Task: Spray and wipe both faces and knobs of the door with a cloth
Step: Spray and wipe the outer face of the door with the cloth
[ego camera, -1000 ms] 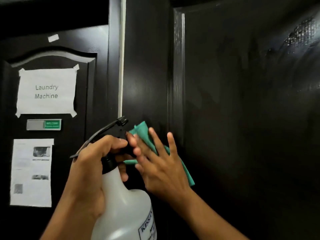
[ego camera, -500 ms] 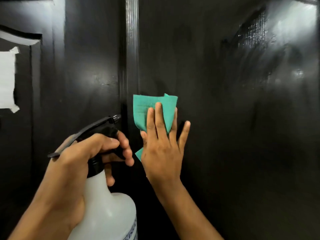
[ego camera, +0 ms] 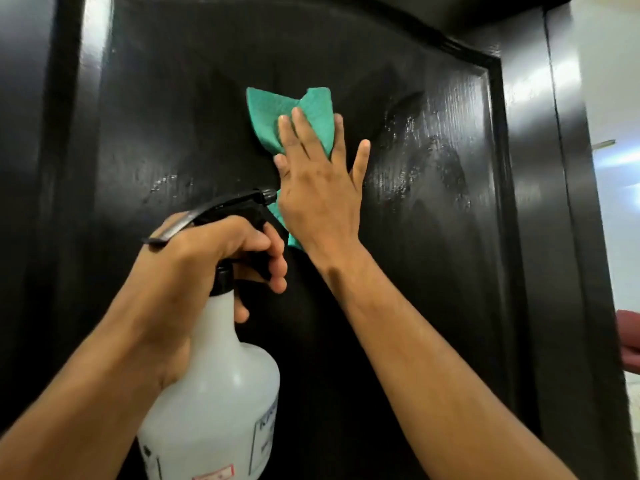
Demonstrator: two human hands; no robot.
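Observation:
A glossy black panelled door (ego camera: pixel 415 271) fills the view, with wet streaks on its upper right panel. My right hand (ego camera: pixel 318 188) lies flat with straight fingers and presses a green cloth (ego camera: pixel 277 116) against the door's upper middle. My left hand (ego camera: pixel 214 251) grips the black trigger head of a translucent white spray bottle (ego camera: pixel 214 393), held upright just left of and below the cloth, its nozzle almost touching my right hand. No knob is in view.
The door's right edge (ego camera: pixel 568 237) stands against a bright room. A dark red seat (ego camera: pixel 628 341) shows past that edge at the lower right. The black frame (ego camera: pixel 65 168) runs down the left side.
My right hand has slid the cloth up and to the right across the panel. The view has swung right, so the neighbouring door with paper signs is gone. The bottle followed along.

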